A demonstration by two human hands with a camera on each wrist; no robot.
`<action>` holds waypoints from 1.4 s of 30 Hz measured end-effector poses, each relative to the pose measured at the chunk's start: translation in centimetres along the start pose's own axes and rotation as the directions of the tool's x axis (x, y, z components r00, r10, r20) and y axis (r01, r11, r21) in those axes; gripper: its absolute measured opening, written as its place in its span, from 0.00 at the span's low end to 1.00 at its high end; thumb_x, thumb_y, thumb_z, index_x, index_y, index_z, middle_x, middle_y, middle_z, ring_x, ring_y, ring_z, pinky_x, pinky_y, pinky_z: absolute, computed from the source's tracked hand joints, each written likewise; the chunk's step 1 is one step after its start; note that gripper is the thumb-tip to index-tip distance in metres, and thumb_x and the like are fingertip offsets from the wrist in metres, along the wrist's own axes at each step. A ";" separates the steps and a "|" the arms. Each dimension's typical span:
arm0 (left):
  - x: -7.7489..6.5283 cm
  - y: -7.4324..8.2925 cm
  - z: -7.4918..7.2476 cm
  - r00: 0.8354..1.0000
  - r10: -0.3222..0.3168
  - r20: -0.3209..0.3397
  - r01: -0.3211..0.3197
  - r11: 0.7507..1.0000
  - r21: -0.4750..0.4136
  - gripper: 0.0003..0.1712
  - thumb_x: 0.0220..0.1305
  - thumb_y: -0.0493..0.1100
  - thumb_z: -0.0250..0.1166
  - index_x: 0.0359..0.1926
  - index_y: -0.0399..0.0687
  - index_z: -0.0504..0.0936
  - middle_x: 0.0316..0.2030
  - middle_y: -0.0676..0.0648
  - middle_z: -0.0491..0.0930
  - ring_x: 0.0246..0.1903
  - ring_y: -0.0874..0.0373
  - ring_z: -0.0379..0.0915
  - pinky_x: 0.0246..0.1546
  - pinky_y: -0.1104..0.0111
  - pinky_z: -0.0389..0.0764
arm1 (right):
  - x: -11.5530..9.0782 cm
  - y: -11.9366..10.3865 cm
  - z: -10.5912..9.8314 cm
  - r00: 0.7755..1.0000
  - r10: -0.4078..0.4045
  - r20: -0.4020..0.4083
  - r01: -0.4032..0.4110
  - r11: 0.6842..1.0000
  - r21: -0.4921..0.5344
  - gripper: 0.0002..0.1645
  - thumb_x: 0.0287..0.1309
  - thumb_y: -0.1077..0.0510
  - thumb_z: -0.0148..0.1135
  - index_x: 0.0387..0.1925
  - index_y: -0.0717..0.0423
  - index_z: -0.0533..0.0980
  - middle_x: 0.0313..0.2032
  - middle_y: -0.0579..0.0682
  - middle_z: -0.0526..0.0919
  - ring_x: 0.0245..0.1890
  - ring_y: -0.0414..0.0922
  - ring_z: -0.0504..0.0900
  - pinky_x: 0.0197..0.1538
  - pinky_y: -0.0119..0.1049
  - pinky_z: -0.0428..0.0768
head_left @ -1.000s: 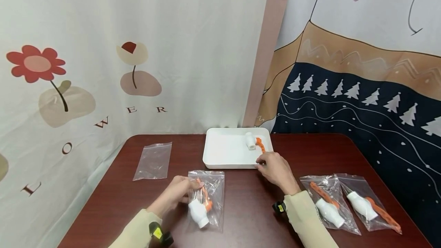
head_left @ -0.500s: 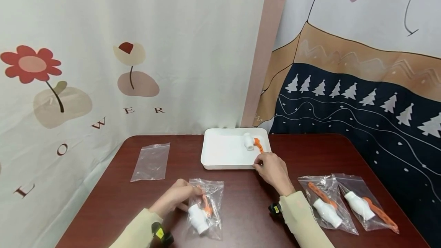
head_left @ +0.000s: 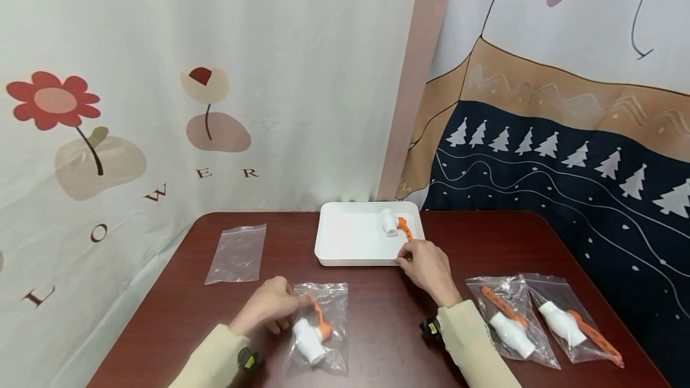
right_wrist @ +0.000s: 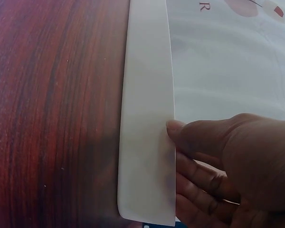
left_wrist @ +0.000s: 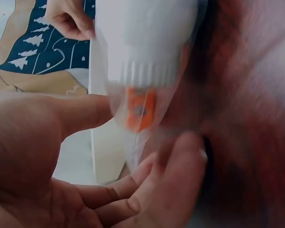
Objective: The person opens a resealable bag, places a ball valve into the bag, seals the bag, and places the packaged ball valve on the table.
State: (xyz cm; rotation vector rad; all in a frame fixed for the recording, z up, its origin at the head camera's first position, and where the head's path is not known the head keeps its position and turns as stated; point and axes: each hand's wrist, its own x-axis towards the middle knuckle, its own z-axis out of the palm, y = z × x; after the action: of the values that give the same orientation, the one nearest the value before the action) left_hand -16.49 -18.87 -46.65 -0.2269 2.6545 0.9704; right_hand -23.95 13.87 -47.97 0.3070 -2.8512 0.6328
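Note:
My left hand holds the left side of a clear zip bag by its upper part, over the brown table. Inside the bag lie a white plastic valve and its orange handle. In the left wrist view the bag sits between the thumb and the curled fingers, the white valve close above them. With thumb and fingers, my right hand pinches the near rim of a white tray at its right corner. Another white valve with an orange handle lies in that tray.
Two filled zip bags lie at the right, one with a white valve, the other with a white valve, each with an orange handle. A flat clear zip bag lies at the left. Printed curtains hang behind the table.
The bag in my left hand has come slightly down toward the near edge. The left hand's grip has shifted toward the bag's left edge. My right hand stays on the tray rim.

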 end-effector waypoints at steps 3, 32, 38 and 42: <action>0.7 -0.3 -0.6 0.998 0.018 -0.063 -0.013 0.996 0.084 0.24 0.60 0.60 0.71 0.25 0.45 0.79 0.17 0.44 0.80 0.15 0.54 0.78 0.17 0.64 0.81 | 0.0 0.1 0.1 1.000 0.004 -0.001 -0.004 1.000 0.003 0.05 0.55 0.52 0.78 0.28 0.45 0.87 0.31 0.44 0.87 0.30 0.41 0.82 0.29 0.37 0.78; 8.1 -9.1 -7.6 0.954 0.288 -0.080 -0.230 0.879 0.418 0.36 0.74 0.49 0.60 0.75 0.35 0.64 0.73 0.21 0.53 0.71 0.18 0.45 0.63 0.25 0.59 | -0.1 0.0 0.3 1.000 0.013 -0.018 -0.013 1.000 0.014 0.06 0.54 0.52 0.78 0.26 0.43 0.86 0.29 0.42 0.85 0.28 0.41 0.80 0.28 0.35 0.74; 7.4 -8.5 -6.7 0.954 0.289 -0.082 -0.227 0.873 0.432 0.36 0.73 0.50 0.61 0.74 0.37 0.66 0.74 0.22 0.54 0.72 0.19 0.46 0.63 0.26 0.61 | -0.1 0.0 0.2 0.999 0.011 -0.033 -0.011 1.000 0.004 0.07 0.53 0.52 0.79 0.26 0.43 0.86 0.28 0.41 0.85 0.29 0.42 0.81 0.28 0.37 0.75; 6.6 -7.9 -5.9 0.953 0.292 -0.081 -0.229 0.870 0.437 0.35 0.73 0.49 0.62 0.74 0.37 0.67 0.73 0.22 0.56 0.72 0.19 0.48 0.63 0.26 0.62 | -0.2 0.1 0.2 0.999 0.011 -0.030 -0.011 1.000 0.011 0.07 0.53 0.52 0.79 0.26 0.43 0.86 0.27 0.41 0.85 0.28 0.42 0.80 0.27 0.37 0.74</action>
State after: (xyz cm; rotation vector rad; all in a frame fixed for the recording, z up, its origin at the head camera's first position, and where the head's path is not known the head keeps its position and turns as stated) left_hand -22.09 -29.03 -49.32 0.1742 3.0034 0.4286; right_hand -23.85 13.86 -48.20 0.2814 -2.8239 0.6494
